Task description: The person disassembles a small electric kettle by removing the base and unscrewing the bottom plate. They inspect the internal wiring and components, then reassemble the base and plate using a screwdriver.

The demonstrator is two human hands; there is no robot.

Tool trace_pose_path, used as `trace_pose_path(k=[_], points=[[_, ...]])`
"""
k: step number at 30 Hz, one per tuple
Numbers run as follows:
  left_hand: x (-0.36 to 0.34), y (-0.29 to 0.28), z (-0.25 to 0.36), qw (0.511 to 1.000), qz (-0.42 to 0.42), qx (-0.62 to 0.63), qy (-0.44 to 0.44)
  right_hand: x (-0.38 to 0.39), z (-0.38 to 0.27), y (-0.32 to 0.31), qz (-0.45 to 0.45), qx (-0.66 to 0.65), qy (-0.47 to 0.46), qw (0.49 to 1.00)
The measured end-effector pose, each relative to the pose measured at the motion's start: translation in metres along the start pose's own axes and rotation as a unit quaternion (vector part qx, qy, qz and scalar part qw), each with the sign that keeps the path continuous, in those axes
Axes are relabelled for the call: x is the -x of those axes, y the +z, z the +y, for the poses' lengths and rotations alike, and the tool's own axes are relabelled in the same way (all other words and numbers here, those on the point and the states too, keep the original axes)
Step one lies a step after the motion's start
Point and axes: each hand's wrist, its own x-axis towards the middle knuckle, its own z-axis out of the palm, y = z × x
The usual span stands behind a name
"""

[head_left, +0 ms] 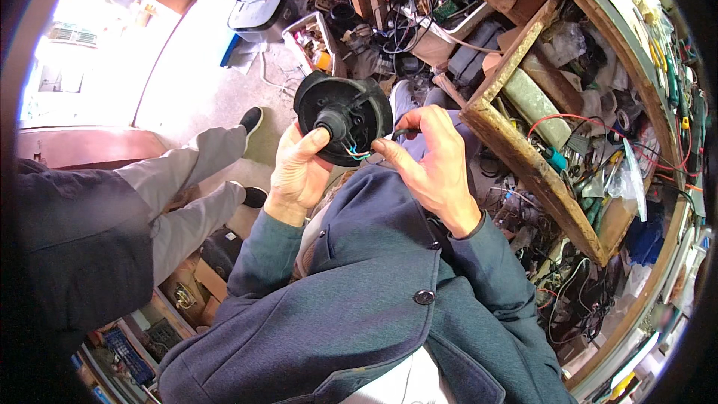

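Observation:
A round black plastic housing (pixel 368 108), hollow side up, rests in my left hand (pixel 298 173). My left thumb presses on the raised hub (pixel 334 123) in its middle, while the fingers pass underneath. Several thin coloured wires (pixel 355 152) come out beside the hub and run toward the right rim. My right hand (pixel 437 168) is closed in a pinch at that rim, its thumb tip close to the wire ends. A small dark piece shows between the right thumb and forefinger; its kind cannot be made out.
Beyond the housing stands a white bin (pixel 313 43) of small parts. On the right, a wooden frame (pixel 535 172) surrounds piled tools, cables and bottles. Another person's legs (pixel 191 161) stretch in from the left. A lidded grey container (pixel 258 11) stands farther back.

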Motion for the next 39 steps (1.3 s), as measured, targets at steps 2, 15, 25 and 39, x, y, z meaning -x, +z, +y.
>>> trace_pose_path(k=[2, 15, 25, 39], points=[[0.001, -0.001, 0.001, 1.0, -0.001, 0.013, -0.016, 0.0, -0.007, 0.001, 0.006, -0.009, -0.008, 1.0], [0.001, -0.005, 0.001, 0.999, 0.002, -0.024, 0.027, 0.005, -0.026, 0.008, -0.001, -0.012, 0.053, 0.999], [0.009, -0.002, 0.0, 0.992, 0.009, -0.091, 0.092, -0.01, -0.03, 0.015, 0.016, -0.048, 0.151, 0.987], [0.017, -0.001, 0.002, 0.99, 0.015, -0.121, 0.071, -0.013, -0.017, 0.025, -0.03, -0.217, 0.239, 0.946]])
